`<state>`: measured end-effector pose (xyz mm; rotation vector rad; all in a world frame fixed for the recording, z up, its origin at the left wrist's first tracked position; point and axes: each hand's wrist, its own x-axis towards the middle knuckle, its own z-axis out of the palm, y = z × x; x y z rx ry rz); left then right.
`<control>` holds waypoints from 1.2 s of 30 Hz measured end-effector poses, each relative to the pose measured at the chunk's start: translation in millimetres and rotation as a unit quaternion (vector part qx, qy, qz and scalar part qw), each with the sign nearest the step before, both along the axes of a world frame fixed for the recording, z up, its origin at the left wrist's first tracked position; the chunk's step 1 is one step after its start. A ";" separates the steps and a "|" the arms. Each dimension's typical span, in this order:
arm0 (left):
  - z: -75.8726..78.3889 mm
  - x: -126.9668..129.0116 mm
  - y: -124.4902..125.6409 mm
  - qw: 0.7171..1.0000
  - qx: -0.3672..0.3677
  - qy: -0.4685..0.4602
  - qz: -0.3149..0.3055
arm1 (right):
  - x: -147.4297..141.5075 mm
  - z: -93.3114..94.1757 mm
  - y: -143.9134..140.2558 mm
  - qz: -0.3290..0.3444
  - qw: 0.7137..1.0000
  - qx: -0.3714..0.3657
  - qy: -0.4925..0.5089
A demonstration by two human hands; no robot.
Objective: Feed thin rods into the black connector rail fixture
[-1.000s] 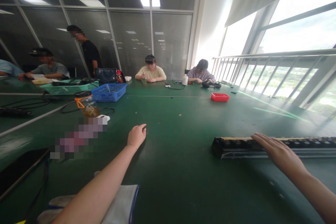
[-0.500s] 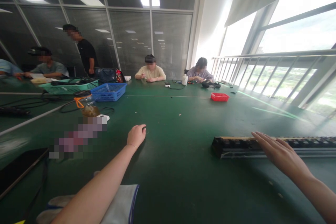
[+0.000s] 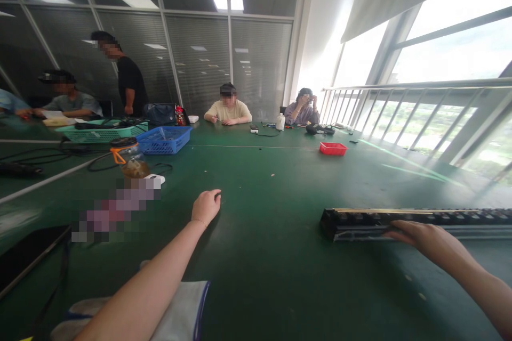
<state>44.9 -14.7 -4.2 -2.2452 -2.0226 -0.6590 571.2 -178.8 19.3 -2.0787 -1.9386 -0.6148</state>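
Resting on the green tabletop, the left hand lies loosely curled with its fingers bent under, holding nothing. The right hand reaches to a long black rail that lies flat across the right side of the tabletop, its near end pointing toward the middle. The right hand's fingers press against the rail's near edge; whether they grip it or merely touch it cannot be told. A white cloth with a blue edge lies under the left forearm, close to the person. Farther off stand a blue basket, a green basket beside it and a small red tray, well apart from both hands. A jar with an orange band sits near the blue basket. Other people sit at the far edge of the tabletop, and one stands at the left.
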 end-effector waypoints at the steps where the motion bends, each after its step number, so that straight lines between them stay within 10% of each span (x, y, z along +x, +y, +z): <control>1: 0.0 0.3 0.2 1.000 0.001 0.000 0.001 | -0.9 2.8 1.5 0.020 0.998 -0.052 0.024; 8: 1.2 3.2 0.1 1.000 0.002 -0.008 0.001 | -33.8 12.7 3.9 0.056 0.990 -0.132 0.013; 26: 5.9 3.8 3.0 0.997 -0.025 -0.078 -0.008 | -256.4 19.1 28.6 0.181 0.980 -0.051 -0.069; 36: 106.5 5.1 -30.2 0.928 -0.221 -0.126 -0.274 | -287.3 10.1 29.4 0.192 0.981 -0.036 -0.020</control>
